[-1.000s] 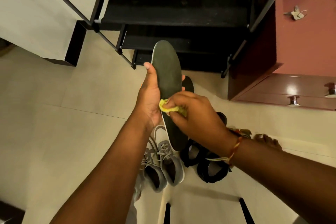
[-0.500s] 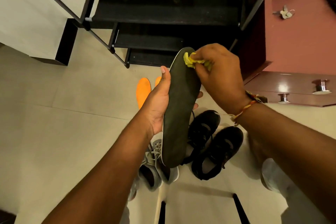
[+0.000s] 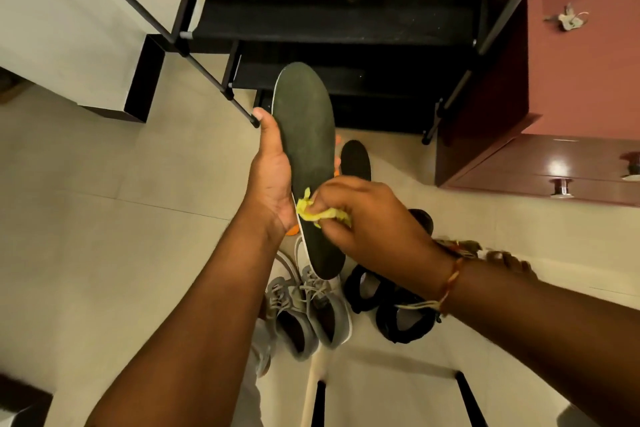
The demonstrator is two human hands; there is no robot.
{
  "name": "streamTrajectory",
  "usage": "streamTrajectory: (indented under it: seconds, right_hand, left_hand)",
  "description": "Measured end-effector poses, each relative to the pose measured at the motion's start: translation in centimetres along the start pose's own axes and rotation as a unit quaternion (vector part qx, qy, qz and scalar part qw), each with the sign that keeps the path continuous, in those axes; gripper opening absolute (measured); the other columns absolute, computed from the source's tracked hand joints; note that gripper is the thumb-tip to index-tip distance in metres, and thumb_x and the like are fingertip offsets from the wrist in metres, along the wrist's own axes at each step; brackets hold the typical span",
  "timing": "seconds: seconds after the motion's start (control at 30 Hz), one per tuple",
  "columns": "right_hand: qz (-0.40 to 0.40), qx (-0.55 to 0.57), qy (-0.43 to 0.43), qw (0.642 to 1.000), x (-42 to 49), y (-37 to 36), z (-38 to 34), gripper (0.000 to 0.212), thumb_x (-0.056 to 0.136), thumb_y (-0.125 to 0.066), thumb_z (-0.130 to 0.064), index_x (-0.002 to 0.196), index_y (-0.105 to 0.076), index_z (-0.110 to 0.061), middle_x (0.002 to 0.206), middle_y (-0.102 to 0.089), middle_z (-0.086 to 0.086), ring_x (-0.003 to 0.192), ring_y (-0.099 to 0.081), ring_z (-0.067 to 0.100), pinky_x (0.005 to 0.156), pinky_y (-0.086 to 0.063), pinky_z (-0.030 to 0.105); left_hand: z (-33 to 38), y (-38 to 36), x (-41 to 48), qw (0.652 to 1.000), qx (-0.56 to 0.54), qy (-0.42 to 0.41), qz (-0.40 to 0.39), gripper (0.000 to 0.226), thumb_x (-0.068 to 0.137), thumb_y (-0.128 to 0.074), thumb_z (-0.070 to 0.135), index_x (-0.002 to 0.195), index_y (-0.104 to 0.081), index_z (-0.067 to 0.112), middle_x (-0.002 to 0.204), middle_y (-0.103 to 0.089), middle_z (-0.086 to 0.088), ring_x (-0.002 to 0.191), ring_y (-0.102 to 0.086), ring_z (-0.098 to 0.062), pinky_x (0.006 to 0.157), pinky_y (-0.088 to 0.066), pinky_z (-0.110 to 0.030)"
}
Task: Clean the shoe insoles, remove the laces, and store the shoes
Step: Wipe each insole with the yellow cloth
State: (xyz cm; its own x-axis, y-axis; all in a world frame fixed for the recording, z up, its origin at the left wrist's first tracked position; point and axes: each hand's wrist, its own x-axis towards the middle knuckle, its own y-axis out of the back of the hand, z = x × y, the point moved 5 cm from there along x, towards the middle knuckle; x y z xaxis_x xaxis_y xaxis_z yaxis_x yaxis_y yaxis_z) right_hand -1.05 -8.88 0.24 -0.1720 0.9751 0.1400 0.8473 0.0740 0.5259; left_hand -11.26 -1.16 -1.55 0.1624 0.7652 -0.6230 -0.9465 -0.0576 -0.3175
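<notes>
My left hand [image 3: 273,177] grips a long dark insole [image 3: 304,135] by its left edge and holds it up over the floor, toe end away from me. My right hand [image 3: 367,218] pinches a crumpled yellow cloth [image 3: 317,211] and presses it on the lower half of the insole. Below the insole a pair of grey laced sneakers [image 3: 311,308] stands on the tiles. A pair of black shoes [image 3: 388,302] sits to their right, partly hidden by my right wrist. Another dark insole [image 3: 356,159] lies on the floor behind, with bits of an orange insole [image 3: 293,229] showing.
A black shoe rack [image 3: 332,28] with open shelves stands ahead. A reddish-brown cabinet [image 3: 561,156] with drawer knobs is at the right, with keys [image 3: 568,21] on its top. A white wall unit [image 3: 69,28] is at the left. Pale floor tiles [image 3: 121,218] spread to the left.
My right hand has brought the yellow cloth down from the insole's toe end to its lower half. The insole has tilted from leaning right to leaning slightly left.
</notes>
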Motion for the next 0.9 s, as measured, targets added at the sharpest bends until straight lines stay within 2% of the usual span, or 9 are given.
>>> streamTrajectory:
  seconds: [0.13, 0.23, 0.3, 0.4, 0.47, 0.53, 0.67, 0.77, 0.9]
  right_hand:
    - [0.019, -0.023, 0.019, 0.999, 0.3, 0.7, -0.2, 0.013, 0.082, -0.071, -0.007, 0.094, -0.073, -0.011, 0.102, -0.068, 0.005, 0.092, -0.064, 0.019, 0.083, -0.054, 0.036]
    - [0.095, -0.097, 0.007, 0.991, 2.0, 3.6, 0.9, 0.013, 0.081, -0.07, -0.006, 0.093, -0.073, -0.009, 0.099, -0.069, 0.009, 0.093, -0.065, 0.026, 0.084, -0.054, 0.039]
    - [0.156, -0.122, -0.017, 0.98, 3.2, 6.3, 2.1, 0.013, 0.081, -0.069, -0.007, 0.093, -0.073, -0.009, 0.099, -0.069, 0.009, 0.094, -0.065, 0.025, 0.085, -0.054, 0.042]
    - [0.21, -0.126, -0.076, 0.967, 3.8, 9.6, 3.9, 0.013, 0.087, -0.068, -0.009, 0.099, -0.073, -0.011, 0.104, -0.067, 0.007, 0.099, -0.063, 0.018, 0.089, -0.052, 0.028]
    - [0.227, -0.123, -0.105, 0.961, 3.7, 10.6, 4.7, 0.015, 0.089, -0.067, -0.011, 0.103, -0.072, -0.012, 0.106, -0.067, 0.004, 0.1, -0.061, 0.013, 0.089, -0.051, 0.024]
    - [0.229, -0.112, -0.121, 0.959, 3.6, 10.5, 4.9, 0.015, 0.089, -0.067, -0.014, 0.104, -0.072, -0.015, 0.106, -0.066, 0.002, 0.098, -0.06, 0.011, 0.088, -0.053, 0.026]
    - [0.192, -0.05, -0.074, 0.977, 3.2, 7.3, 2.7, 0.014, 0.087, -0.07, -0.014, 0.1, -0.073, -0.013, 0.102, -0.069, -0.001, 0.096, -0.063, 0.009, 0.085, -0.053, 0.025]
    - [0.189, -0.052, -0.044, 0.98, 3.5, 7.5, 2.5, 0.014, 0.085, -0.07, -0.011, 0.098, -0.074, -0.011, 0.101, -0.07, 0.001, 0.097, -0.064, 0.012, 0.086, -0.053, 0.024]
    - [0.24, -0.058, -0.151, 0.957, 4.0, 10.5, 6.1, 0.018, 0.089, -0.067, -0.013, 0.106, -0.072, -0.016, 0.109, -0.067, -0.001, 0.1, -0.057, 0.006, 0.091, -0.05, 0.022]
  left_hand:
    - [-0.3, -0.4, -0.1, 1.0, -0.011, 0.007, -0.017, 0.082, 0.092, -0.027, 0.078, 0.122, -0.068, 0.014, 0.12, -0.071, -0.018, 0.111, -0.068, -0.03, 0.092, -0.055, -0.043]
    - [-2.6, -2.2, -1.1, 0.997, 0.024, 0.051, -0.059, 0.085, 0.09, -0.028, 0.08, 0.127, -0.067, 0.015, 0.125, -0.069, -0.016, 0.117, -0.066, -0.03, 0.107, -0.047, -0.05]
    - [-4.2, -3.2, -1.4, 0.993, 0.04, 0.073, -0.088, 0.082, 0.088, -0.031, 0.08, 0.134, -0.063, 0.02, 0.131, -0.065, -0.016, 0.124, -0.062, -0.032, 0.113, -0.039, -0.055]
    - [-5.3, -3.6, -1.4, 0.985, 0.07, 0.099, -0.123, 0.084, 0.083, -0.034, 0.081, 0.131, -0.066, 0.019, 0.131, -0.065, -0.017, 0.127, -0.057, -0.035, 0.117, -0.031, -0.059]
    - [-5.5, -3.6, -1.5, 0.979, 0.101, 0.111, -0.136, 0.082, 0.087, -0.028, 0.079, 0.121, -0.072, 0.019, 0.124, -0.068, -0.019, 0.124, -0.057, -0.04, 0.115, -0.032, -0.058]
    - [-5.5, -3.5, -1.6, 0.976, 0.138, 0.109, -0.132, 0.078, 0.092, -0.024, 0.076, 0.117, -0.073, 0.021, 0.121, -0.07, -0.019, 0.124, -0.059, -0.042, 0.113, -0.038, -0.058]
    - [-5.0, -3.1, -1.3, 0.98, 0.154, 0.073, -0.105, 0.07, 0.09, -0.034, 0.077, 0.129, -0.065, 0.028, 0.134, -0.065, -0.012, 0.121, -0.064, -0.029, 0.108, -0.046, -0.053]
    - [-4.6, -3.2, -1.3, 0.978, 0.17, 0.038, -0.113, 0.071, 0.086, -0.037, 0.074, 0.134, -0.059, 0.027, 0.128, -0.068, -0.011, 0.118, -0.066, -0.029, 0.106, -0.047, -0.058]
    - [-4.0, -3.4, -1.8, 0.978, 0.17, 0.033, -0.114, 0.073, 0.088, -0.034, 0.069, 0.134, -0.059, 0.018, 0.118, -0.071, -0.018, 0.113, -0.066, -0.039, 0.103, -0.047, -0.063]
